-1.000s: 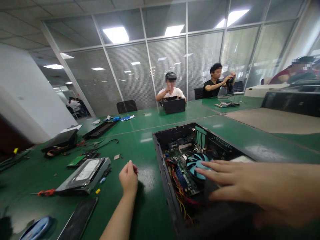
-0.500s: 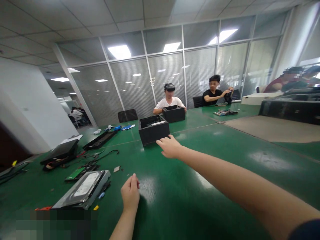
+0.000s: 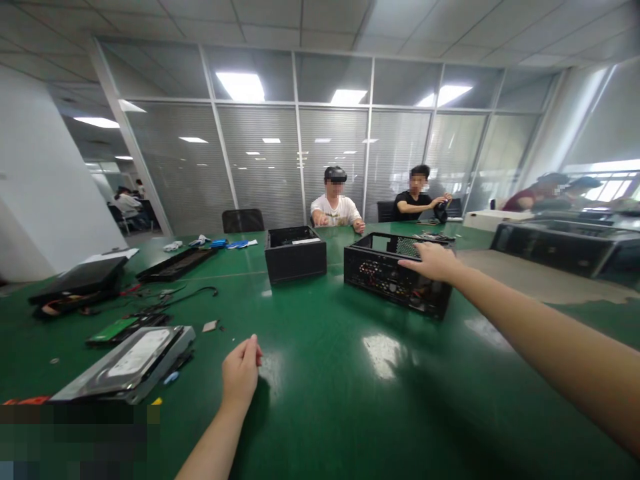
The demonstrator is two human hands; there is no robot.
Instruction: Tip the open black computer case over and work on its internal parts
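My right hand [image 3: 433, 261] is stretched far out over the green table [image 3: 350, 400]. Its fingers lie flat and apart on the top rim of a black perforated computer case [image 3: 390, 280] with wiring inside. Left of that case stands a plain black open box [image 3: 295, 257]. My left hand [image 3: 241, 370] rests on the table close to me as a closed fist, thumb up. What it holds, if anything, is too small to make out.
A hard drive in a metal bracket [image 3: 125, 363] lies at the near left, with a green circuit board [image 3: 117, 328], cables and black panels [image 3: 175, 263] behind it. Two people [image 3: 336, 203] sit across the table. More cases [image 3: 560, 247] stand at the right.
My right hand left the open case that lay close to me, reached toward the plain black box, and now lies on the perforated case to its right. My left fist has barely moved.
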